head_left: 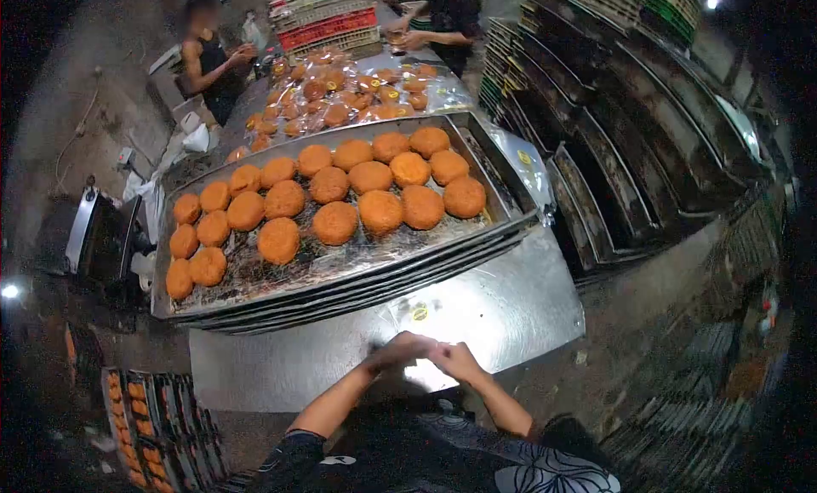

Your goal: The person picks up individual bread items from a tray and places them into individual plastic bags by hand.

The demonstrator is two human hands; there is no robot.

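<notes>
commercial bakery: stacked metal baking trays [340, 276] of round golden buns [380, 210] on a steel table [511, 310], wrapped buns [340, 97] beyond, empty tray racks [630, 178], plastic crates [328, 25].

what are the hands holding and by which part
Cannot tell: left hand and right hand meet over the metal table, glare hiding anything between them.

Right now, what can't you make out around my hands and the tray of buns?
Head view, all of it:
- Whether the left hand and right hand hold anything: they are pressed together, and glare on the table washes out that spot.
- The lower trays: covered by the top tray, only edges show.
- The wrapped buns at the far end: too small to count.
</notes>
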